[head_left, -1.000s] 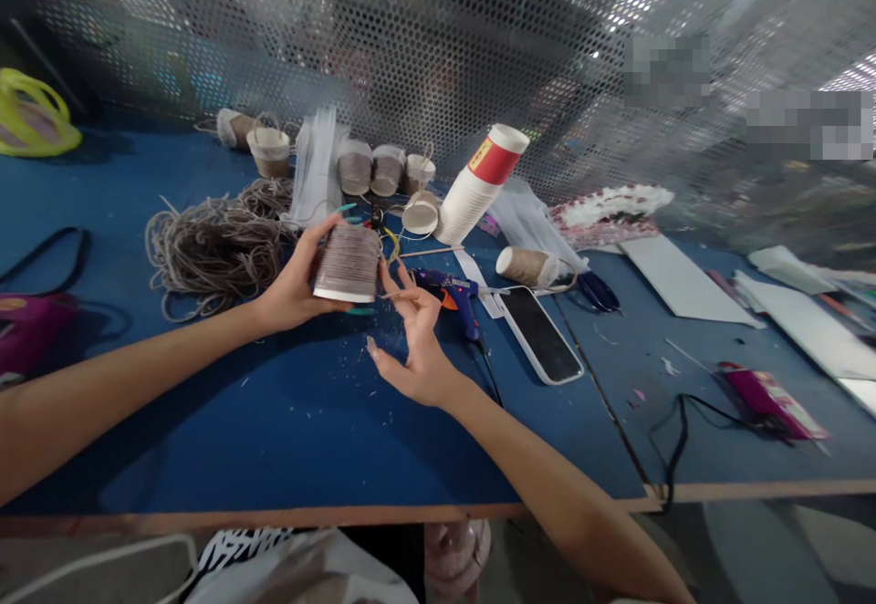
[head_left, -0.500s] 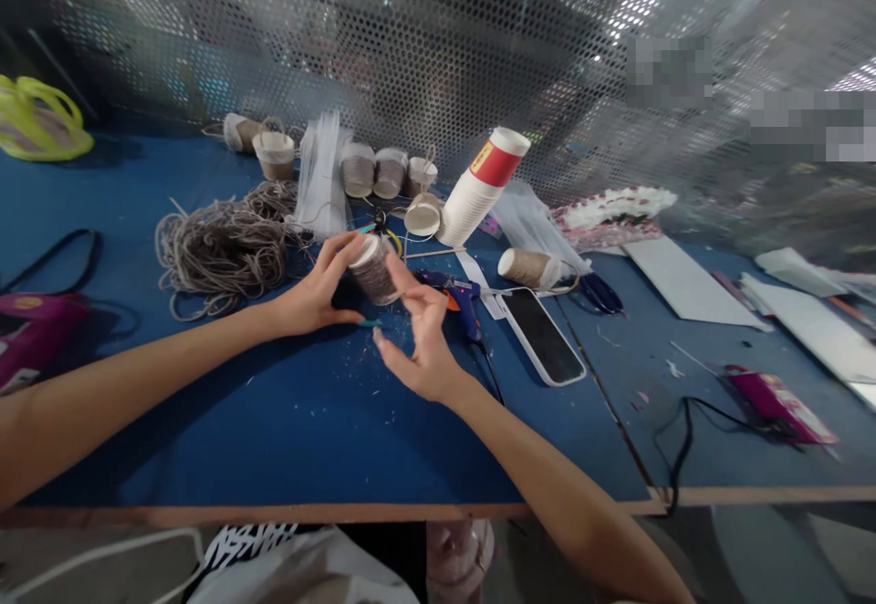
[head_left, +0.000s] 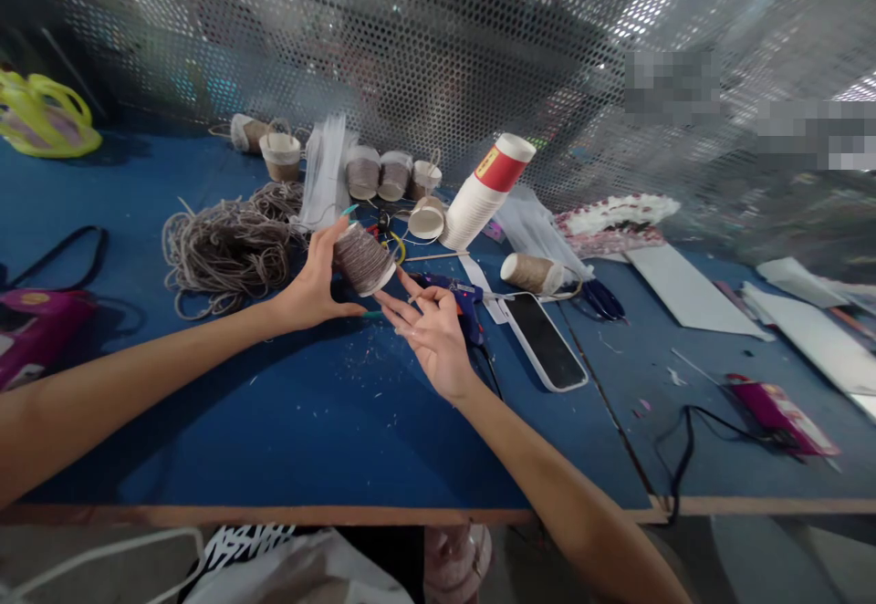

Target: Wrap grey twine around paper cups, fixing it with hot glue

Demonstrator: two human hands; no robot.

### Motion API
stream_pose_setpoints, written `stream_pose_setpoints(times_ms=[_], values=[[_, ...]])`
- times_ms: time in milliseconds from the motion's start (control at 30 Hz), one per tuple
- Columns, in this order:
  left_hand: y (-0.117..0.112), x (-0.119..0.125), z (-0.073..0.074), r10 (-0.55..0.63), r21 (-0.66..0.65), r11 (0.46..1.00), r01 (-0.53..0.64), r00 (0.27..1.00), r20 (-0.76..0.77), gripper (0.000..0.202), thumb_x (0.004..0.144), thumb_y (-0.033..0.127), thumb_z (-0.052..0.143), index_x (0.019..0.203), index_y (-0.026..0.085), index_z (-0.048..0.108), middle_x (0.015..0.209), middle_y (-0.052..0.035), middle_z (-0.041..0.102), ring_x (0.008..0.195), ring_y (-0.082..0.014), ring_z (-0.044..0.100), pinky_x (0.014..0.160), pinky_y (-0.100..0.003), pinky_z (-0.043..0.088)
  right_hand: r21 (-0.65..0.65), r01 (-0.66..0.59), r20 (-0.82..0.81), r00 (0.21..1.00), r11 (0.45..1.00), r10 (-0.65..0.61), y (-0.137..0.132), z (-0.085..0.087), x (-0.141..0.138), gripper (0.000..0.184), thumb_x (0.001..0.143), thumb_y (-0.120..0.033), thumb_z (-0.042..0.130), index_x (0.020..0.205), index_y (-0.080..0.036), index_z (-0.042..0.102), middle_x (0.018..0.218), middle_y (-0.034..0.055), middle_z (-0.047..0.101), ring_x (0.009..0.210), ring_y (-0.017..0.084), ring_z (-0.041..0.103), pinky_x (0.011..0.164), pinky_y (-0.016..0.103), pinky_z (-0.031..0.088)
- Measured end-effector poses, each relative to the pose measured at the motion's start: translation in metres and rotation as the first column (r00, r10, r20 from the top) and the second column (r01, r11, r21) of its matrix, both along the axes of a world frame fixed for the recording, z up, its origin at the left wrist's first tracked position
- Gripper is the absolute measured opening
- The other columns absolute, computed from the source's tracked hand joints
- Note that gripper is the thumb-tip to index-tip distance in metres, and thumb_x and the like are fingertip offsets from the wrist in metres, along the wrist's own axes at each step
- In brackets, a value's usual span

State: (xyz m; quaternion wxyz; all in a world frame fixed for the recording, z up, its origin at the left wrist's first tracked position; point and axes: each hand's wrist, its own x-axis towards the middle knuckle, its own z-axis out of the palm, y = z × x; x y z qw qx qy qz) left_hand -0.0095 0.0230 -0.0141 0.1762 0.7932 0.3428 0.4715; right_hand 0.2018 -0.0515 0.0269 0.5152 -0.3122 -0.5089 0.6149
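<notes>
String (head_left: 357,255) covers the cup (head_left: 381,277), held tilted by the left hand (head_left: 311,286) over the blue table (head_left: 307,421). The right hand (head_left: 432,335) is wide open, fingertips (head_left: 403,281) by the rim. This looks like checking; the next move needs a gentle hold.

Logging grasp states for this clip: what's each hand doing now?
Left hand: closed on the cord-wrapped cup.
Right hand: open, palm up, beside the cup, holding nothing.
</notes>
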Motion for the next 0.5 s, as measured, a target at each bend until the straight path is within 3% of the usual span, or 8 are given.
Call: stream_pose_setpoints(times_ms=[167, 267, 333, 400, 467, 500], values=[[-0.001, -0.001, 0.000, 0.088, 0.051, 0.994, -0.092, 0.994, 0.069, 0.101, 0.065, 0.028, 0.086, 0.148, 0.019, 0.028, 0.142, -0.0194, 0.039, 0.137, -0.0375, 0.042, 0.112, -0.056, 0.043, 0.038, -0.016, 0.039, 0.999, 0.999, 0.015, 0.002, -0.002, 0.002, 0.034, 0.077, -0.021, 0.063, 0.094, -0.028, 0.034, 0.147, 0.0072, 0.049, 0.123, 0.024, 0.064, 0.114, 0.055, 0.041], [-0.005, -0.001, 0.001, 0.035, -0.039, 0.999, -0.030, 0.989, 0.145, 0.096, 0.066, 0.020, 0.080, 0.147, 0.019, 0.029, 0.142, -0.0192, 0.040, 0.133, -0.0356, 0.047, 0.104, -0.050, 0.052, 0.212, 0.116, 0.218, 0.962, 0.970, -0.162, 0.007, -0.003, 0.008, 0.030, 0.082, -0.025, 0.059, 0.098, -0.028, 0.034, 0.142, 0.0096, 0.051, 0.116, 0.023, 0.064, 0.103, 0.053, 0.050], [-0.007, -0.001, 0.002, -0.049, -0.124, 0.989, 0.075, 0.979, 0.196, 0.097, 0.067, 0.019, 0.077, 0.149, 0.021, 0.026, 0.144, -0.0198, 0.039, 0.128, -0.0344, 0.053, 0.096, -0.046, 0.057, 0.458, 0.159, 0.397, 0.844, 0.875, -0.361, 0.009, -0.001, 0.014, 0.032, 0.082, -0.022, 0.058, 0.102, -0.028, 0.034, 0.142, 0.0114, 0.049, 0.121, 0.024, 0.058, 0.104, 0.055, 0.046], [-0.009, -0.001, 0.003, -0.129, -0.202, 0.963, 0.179, 0.963, 0.237, 0.099, 0.068, 0.018, 0.076, 0.151, 0.025, 0.022, 0.144, -0.0192, 0.041, 0.122, -0.0326, 0.059, 0.091, -0.044, 0.060, 0.666, 0.095, 0.488, 0.694, 0.740, -0.529, 0.010, 0.001, 0.019, 0.036, 0.079, -0.016, 0.058, 0.103, -0.028, 0.034, 0.141, 0.0131, 0.047, 0.129, 0.027, 0.049, 0.108, 0.058, 0.038], [-0.010, 0.000, 0.005, -0.172, -0.256, 0.936, 0.241, 0.949, 0.265, 0.102, 0.068, 0.018, 0.076, 0.152, 0.028, 0.020, 0.143, -0.0179, 0.044, 0.117, -0.0314, 0.063, 0.091, -0.044, 0.060, 0.763, 0.053, 0.480, 0.621, 0.644, -0.620, 0.010, 0.002, 0.023, 0.036, 0.078, -0.013, 0.056, 0.103, -0.027, 0.034, 0.133, 0.0135, 0.049, 0.129, 0.028, 0.047, 0.106, 0.060, 0.037], [-0.010, 0.000, 0.007, -0.182, -0.277, 0.925, 0.259, 0.944, 0.274, 0.103, 0.068, 0.018, 0.076, 0.152, 0.029, 0.018, 0.142, -0.0175, 0.046, 0.116, -0.0314, 0.065, 0.092, -0.045, 0.060, 0.777, 0.053, 0.467, 0.620, 0.627, -0.630, 0.010, 0.002, 0.023, 0.036, 0.078, -0.012, 0.055, 0.103, -0.027, 0.033, 0.128, 0.0127, 0.050, 0.125, 0.027, 0.049, 0.104, 0.059, 0.039]])
